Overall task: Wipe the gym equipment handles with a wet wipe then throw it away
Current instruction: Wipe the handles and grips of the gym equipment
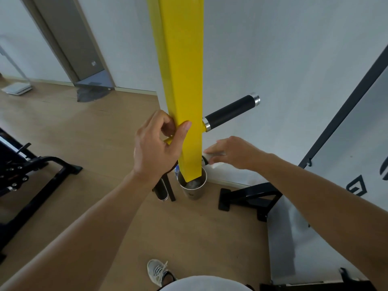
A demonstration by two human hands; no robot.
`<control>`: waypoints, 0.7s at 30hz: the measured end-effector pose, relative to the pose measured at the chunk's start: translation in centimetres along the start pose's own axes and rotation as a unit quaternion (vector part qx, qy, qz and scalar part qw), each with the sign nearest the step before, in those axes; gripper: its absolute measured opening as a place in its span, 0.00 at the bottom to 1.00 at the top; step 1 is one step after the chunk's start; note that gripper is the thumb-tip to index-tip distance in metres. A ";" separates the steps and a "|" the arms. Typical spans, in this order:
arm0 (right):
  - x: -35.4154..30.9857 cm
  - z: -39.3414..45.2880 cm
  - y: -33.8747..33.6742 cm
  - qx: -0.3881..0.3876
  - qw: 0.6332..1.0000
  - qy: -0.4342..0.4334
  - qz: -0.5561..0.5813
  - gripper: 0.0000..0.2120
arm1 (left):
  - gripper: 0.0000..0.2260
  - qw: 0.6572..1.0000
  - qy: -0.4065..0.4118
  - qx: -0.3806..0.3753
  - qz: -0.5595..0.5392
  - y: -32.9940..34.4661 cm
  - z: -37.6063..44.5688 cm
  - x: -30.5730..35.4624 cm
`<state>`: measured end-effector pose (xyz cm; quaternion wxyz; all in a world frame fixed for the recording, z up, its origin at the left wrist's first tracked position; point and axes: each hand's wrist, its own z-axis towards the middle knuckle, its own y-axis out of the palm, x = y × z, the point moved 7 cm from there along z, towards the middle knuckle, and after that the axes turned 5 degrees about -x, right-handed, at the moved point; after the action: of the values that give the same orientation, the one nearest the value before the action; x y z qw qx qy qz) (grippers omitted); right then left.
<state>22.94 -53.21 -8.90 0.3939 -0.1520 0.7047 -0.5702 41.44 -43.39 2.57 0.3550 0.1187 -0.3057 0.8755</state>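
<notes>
A yellow square bar of the gym machine hangs down the middle of the view. My left hand grips its lower part, thumb across the front face. A black handle with silver end caps sticks out to the right of the bar. Lower down, my right hand is closed on a white wet wipe, wrapped around a second handle on the bar's right side; that handle is almost fully hidden by the wipe and hand. Another black handle shows below my left wrist.
A steel bin with crumpled paper stands on the wooden floor right under the bar's end. A black machine foot lies to its right, a black frame at left. A white wall is behind, and my shoe is below.
</notes>
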 end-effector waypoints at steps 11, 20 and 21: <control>-1.2 0.1 0.8 -0.011 1.000 -0.009 0.005 0.16 | 0.16 1.000 -0.011 -0.005 -0.023 0.0 -0.2 0.3; 6.5 -5.0 -3.4 0.070 0.990 0.122 0.022 0.17 | 0.18 0.999 -0.020 -0.002 -0.046 -0.1 -0.4 0.1; 7.2 -5.6 -3.4 0.102 0.982 0.148 0.065 0.15 | 0.18 0.999 -0.017 0.000 -0.048 -0.2 -0.4 0.1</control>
<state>13.45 -55.20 -8.31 0.3351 0.0214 0.7018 -0.6282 41.48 -42.94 2.41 0.3911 0.1482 -0.3057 0.8553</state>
